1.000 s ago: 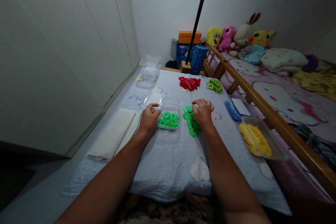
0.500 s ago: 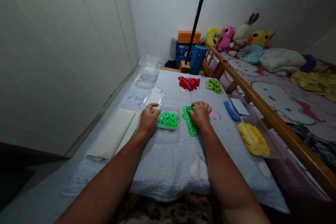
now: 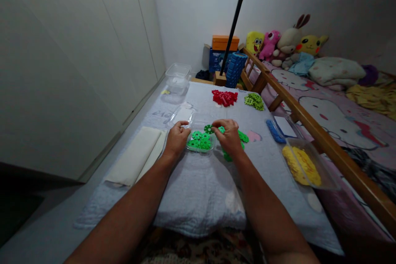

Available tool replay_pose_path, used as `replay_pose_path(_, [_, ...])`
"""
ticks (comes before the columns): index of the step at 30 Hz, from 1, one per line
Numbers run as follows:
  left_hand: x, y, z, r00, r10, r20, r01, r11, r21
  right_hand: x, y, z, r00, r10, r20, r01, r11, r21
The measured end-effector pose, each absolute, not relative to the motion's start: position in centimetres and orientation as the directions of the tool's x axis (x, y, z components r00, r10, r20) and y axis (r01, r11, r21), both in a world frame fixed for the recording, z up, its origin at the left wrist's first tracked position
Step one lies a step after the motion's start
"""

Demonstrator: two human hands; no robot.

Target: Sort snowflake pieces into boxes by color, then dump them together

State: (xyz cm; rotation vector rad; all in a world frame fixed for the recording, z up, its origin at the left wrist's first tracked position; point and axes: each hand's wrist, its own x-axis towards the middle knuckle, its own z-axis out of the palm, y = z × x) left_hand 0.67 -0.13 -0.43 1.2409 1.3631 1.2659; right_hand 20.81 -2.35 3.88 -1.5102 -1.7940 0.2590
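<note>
A clear plastic box (image 3: 214,145) with several green flower-shaped discs (image 3: 199,140) in it stands in the middle of the cloth. My left hand (image 3: 177,137) grips the left wall of this box between thumb and fingers. Over the box's right rim, my right hand (image 3: 227,135) pinches one green disc (image 3: 208,129) by its edge. More loose green discs (image 3: 243,136) lie on the cloth under and beside my right hand, which partly hides them.
Red pieces (image 3: 225,98) and lime-green discs (image 3: 254,102) lie in heaps at the back. Clear boxes (image 3: 178,78) stand far left. A folded beige cloth (image 3: 133,156) is at left. Yellow pieces (image 3: 301,166) fill a container at right, near the wooden bed rail (image 3: 297,121).
My right hand has moved left from the loose green pile to the box's rim, carrying one green disc. My left hand stays on the box.
</note>
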Motion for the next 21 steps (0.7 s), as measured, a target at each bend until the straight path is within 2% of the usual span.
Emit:
replay_pose_path(4, [0.6, -0.1, -0.3, -0.121, 0.992, 0.025, 0.106, -0.012, 0.994, 18.8, -2.6, 3.7, -0.126, 0.939, 0.319, 0.784, 0.291, -0.548])
replay_pose_path(13, [0.6, -0.1, -0.3, -0.115, 0.993, 0.031, 0.106, -0.019, 0.994, 18.2, -2.2, 3.2, -0.210, 0.956, 0.204, 0.835, 0.284, -0.471])
replay_pose_path(17, [0.5, 0.0, -0.4, -0.110, 0.994, 0.030, 0.112, -0.017, 0.994, 18.7, -2.3, 3.4, -0.210, 0.944, 0.253, 0.815, 0.313, -0.488])
replay_pose_path(21, [0.6, -0.1, -0.4, -0.118, 0.993, 0.030, 0.119, -0.015, 0.993, 21.1, -1.9, 3.7, -0.037, 0.927, 0.374, 0.809, 0.247, -0.533])
